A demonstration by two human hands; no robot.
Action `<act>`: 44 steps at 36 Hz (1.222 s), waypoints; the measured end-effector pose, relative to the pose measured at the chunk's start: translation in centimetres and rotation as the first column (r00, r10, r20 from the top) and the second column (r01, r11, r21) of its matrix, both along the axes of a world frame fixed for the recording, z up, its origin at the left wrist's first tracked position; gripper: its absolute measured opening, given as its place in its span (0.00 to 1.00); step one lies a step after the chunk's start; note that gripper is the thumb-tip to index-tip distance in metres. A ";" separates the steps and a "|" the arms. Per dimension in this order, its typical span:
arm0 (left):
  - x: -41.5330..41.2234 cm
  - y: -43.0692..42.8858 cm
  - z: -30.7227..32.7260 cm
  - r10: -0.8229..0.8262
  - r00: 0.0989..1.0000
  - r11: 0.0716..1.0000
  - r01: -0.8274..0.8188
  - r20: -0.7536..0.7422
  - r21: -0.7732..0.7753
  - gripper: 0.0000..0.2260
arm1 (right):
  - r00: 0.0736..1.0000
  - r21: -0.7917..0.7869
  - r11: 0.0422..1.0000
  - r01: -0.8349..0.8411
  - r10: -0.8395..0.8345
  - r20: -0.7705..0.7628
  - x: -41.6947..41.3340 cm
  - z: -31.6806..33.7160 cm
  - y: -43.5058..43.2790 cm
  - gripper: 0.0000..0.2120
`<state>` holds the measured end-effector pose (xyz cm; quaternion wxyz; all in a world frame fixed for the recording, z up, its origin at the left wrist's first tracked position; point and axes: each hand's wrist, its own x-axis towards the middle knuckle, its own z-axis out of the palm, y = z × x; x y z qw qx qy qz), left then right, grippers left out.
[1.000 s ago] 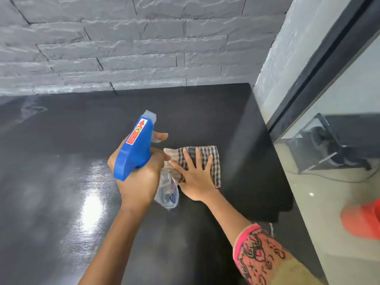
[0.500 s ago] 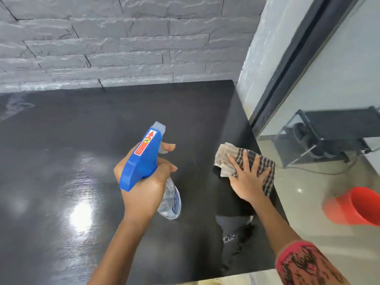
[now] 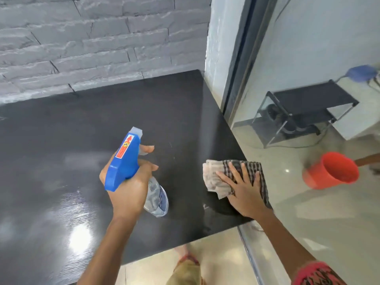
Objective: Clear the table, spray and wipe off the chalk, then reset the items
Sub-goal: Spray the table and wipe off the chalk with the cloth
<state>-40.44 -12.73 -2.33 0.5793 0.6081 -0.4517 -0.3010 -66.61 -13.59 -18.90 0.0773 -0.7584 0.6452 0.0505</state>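
Wiped at the right front corner of the dark, wood-grained tabletop [image 3: 86,128], judging by the hands. Right hand [image 3: 243,188] spread flat, fingers splayed, pressing a folded brown-and-cream checked cloth [image 3: 218,177] against the surface right at the table's right edge, part of the cloth overhanging it. Left hand [image 3: 127,186] clenched around the neck of a clear plastic spray bottle with a blue trigger head [image 3: 123,161], held above the table, nozzle aimed toward the far wall, index finger forward by the trigger; whether squeezing, impossible to tell. Faint pale smears, probably chalk residue or drying spray, visible on the sheen to the left and a small mark just inboard of the cloth. No other items on the visible surface, so clearing looked done and resetting not yet begun. For a good result: kept the palm flat and pressure even, worked in overlapping passes back from the edge toward the hazy patches, refolded to a clean face once loaded, sprayed low and sparingly. Risk seen in the overhanging cloth slipping off near the red plastic bucket [image 3: 331,173] on the floor.
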 end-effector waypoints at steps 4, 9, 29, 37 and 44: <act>-0.6 -0.4 -0.1 -0.007 0.999 0.999 0.008 0.033 -0.033 0.10 | 0.981 -0.021 0.981 0.193 -0.192 0.032 2.2 -0.3 -3.3 0.31; -0.7 -0.3 -0.4 0.004 0.999 0.997 -0.001 0.037 -0.083 0.11 | 0.997 0.009 0.999 -0.042 0.042 0.060 6.6 -0.8 -1.1 0.33; -0.7 -0.3 -0.5 -0.016 1.000 0.989 0.013 -0.017 -0.146 0.10 | 0.981 0.015 0.981 0.196 -0.196 0.012 2.6 -0.5 1.1 0.32; -0.7 -0.1 -0.3 -0.016 1.000 0.991 0.019 0.020 -0.129 0.12 | 0.978 0.011 0.979 -0.202 0.201 0.056 9.2 0.2 7.8 0.32; 2.6 1.5 -0.1 0.010 1.000 0.999 -0.010 0.007 -0.034 0.13 | 0.997 -0.053 0.995 0.081 -0.080 0.016 5.2 0.3 8.3 0.35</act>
